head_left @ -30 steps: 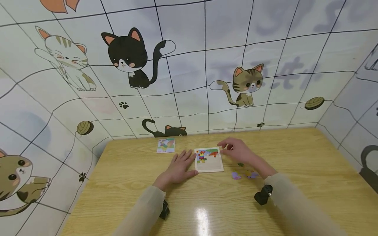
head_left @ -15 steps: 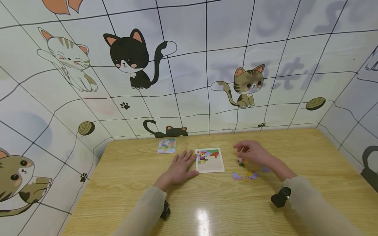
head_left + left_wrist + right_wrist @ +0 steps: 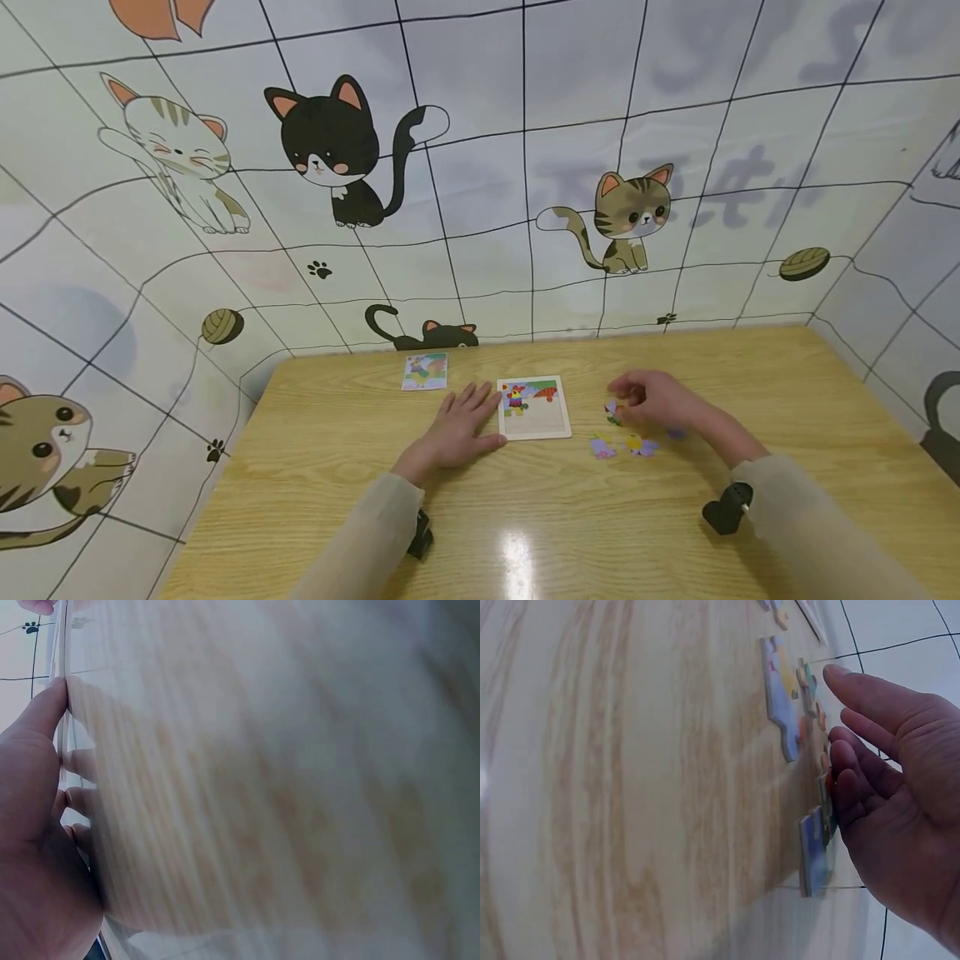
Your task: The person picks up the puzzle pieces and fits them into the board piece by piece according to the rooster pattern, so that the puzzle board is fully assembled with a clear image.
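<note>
A square jigsaw puzzle board (image 3: 534, 421) with a pale frame lies on the table, with colourful pieces in its upper part and a bare lower part. My left hand (image 3: 455, 427) lies flat with spread fingers at the board's left edge, fingertips and thumb right at the frame. My right hand (image 3: 663, 400) hovers low over the loose pieces right of the board. Its fingers are loosely bent and its thumb stands apart, with nothing seen between them. Near its fingertips is a puzzle piece (image 3: 612, 409); a purple piece (image 3: 778, 697) and a blue piece (image 3: 811, 851) lie beneath.
A small picture card (image 3: 424, 372) lies at the back left of the wooden table (image 3: 570, 517). More loose pieces (image 3: 640, 444) lie in front of the right hand. A wall (image 3: 480, 183) printed with cartoon cats stands behind the table.
My right hand has moved away from the board's right edge, over to the loose pieces, and come down closer to them. The left hand has stayed at the board.
</note>
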A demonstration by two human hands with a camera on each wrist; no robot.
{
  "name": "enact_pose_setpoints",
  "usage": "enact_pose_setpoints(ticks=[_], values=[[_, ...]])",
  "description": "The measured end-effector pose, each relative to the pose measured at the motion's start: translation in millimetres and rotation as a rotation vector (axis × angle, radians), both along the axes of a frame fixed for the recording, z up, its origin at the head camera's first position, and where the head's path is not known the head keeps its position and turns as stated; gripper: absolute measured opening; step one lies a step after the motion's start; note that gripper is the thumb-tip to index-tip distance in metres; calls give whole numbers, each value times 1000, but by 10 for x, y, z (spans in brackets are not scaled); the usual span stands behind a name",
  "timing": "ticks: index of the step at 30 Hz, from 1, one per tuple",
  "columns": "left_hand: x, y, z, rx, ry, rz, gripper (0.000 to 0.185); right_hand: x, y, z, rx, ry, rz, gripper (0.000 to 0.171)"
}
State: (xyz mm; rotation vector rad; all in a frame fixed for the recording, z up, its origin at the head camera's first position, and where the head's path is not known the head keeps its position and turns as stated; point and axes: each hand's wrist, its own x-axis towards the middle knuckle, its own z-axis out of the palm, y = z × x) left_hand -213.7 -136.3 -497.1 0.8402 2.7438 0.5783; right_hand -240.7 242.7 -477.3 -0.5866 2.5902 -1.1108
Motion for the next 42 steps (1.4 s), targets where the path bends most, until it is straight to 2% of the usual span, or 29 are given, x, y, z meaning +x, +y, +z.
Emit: enact_pose_setpoints(ticks=[7,20,35,39,42], values=[[4,-19,-9,-3,1,11,75,-17,-9,-56,3,-3,15,47],[-3,-27,-10,-3,2,13,75,-21,-5,-141,-18,2,-16,39],[-7,-3,-36,10,-7,13,77,-56,-29,14,-103,-31,-8,17],[-18,-1,-44,12,-7,14,77,-73,-57,68,-135,-63,-13,13],[-16,0,-38,9,-10,14,77,-75,-102,90,-143,-55,-21,13]])
